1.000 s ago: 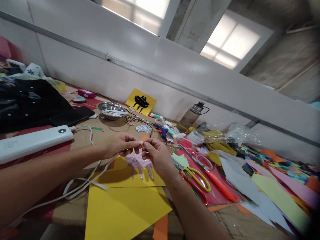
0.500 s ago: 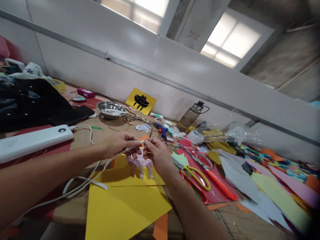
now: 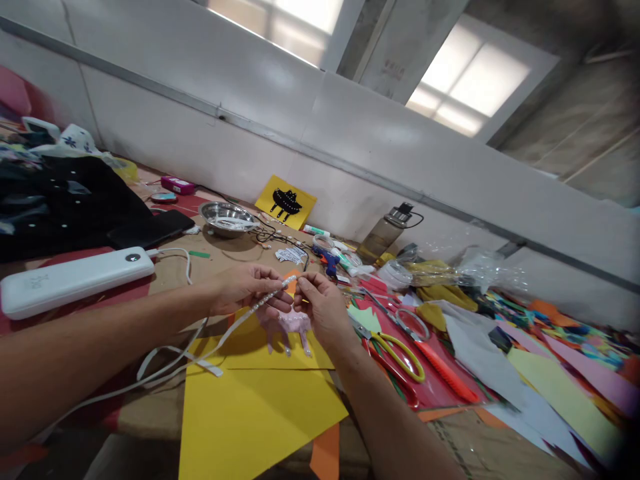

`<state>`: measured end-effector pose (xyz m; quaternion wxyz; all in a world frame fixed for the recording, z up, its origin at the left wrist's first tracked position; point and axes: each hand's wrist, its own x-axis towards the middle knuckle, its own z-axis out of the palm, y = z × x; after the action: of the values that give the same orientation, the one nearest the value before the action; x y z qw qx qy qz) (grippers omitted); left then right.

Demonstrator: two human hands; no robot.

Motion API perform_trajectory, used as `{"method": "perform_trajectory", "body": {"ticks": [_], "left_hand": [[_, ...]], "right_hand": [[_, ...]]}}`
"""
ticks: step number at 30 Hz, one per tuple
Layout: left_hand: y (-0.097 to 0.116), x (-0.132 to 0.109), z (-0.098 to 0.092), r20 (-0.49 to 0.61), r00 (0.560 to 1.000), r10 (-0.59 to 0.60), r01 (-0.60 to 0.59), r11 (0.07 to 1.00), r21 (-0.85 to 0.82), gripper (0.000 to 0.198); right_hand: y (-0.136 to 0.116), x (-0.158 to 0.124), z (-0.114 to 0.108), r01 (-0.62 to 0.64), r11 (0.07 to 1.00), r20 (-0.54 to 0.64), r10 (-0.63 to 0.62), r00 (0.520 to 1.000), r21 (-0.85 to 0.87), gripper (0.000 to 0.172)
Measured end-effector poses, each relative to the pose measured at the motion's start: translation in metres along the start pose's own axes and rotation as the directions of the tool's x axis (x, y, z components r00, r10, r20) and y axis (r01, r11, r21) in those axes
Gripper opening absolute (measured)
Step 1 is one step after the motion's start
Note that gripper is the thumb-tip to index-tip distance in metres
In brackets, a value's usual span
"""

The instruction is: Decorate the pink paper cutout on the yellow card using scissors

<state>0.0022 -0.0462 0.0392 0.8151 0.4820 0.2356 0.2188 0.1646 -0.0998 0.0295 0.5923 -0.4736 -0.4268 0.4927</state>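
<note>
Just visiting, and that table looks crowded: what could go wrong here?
The strip pinched between the left hand and right hand trails a long loose tail that might snag on the cable. The scissors lie close to the right forearm; a sideways move could catch them. The pink cut-out under the hands could get knocked.

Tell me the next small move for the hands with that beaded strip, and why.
Probably lower the end of the beaded strip onto the pink cut-out. The left hand and right hand both pinch that end just above the cut-out, which lies on the yellow paper, while the rest of the strip trails off to the left.
</note>
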Motion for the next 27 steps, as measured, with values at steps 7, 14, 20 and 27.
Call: {"method": "perform_trajectory", "body": {"ticks": [7, 14, 20, 27], "left_hand": [[-0.0005, 0.0029, -0.0052, -0.069, 0.997, 0.046, -0.049, 0.998, -0.047, 0.019], [0.0012, 0.0034, -0.0067, -0.074, 0.996, 0.058, -0.062, 0.996, -0.058, 0.015], [0.0012, 0.0017, -0.0058, -0.083, 0.995, 0.062, -0.066, 0.996, -0.052, 0.014], [0.0015, 0.0027, -0.0029, -0.106, 0.99, 0.088, -0.097, 0.992, -0.086, 0.013]], "right_hand": [[-0.0009, -0.0025, 0.0029, 0.013, 1.0, -0.033, -0.014, 0.999, -0.027, 0.023], [-0.001, -0.0038, 0.0009, 0.014, 1.0, 0.012, -0.014, 1.0, 0.02, 0.024], [-0.0003, -0.0048, -0.0003, 0.062, 0.994, 0.032, -0.059, 0.998, -0.086, 0.037], [0.001, -0.0062, 0.0021, 0.098, 0.973, -0.029, -0.106, 0.994, -0.208, 0.024]]}}
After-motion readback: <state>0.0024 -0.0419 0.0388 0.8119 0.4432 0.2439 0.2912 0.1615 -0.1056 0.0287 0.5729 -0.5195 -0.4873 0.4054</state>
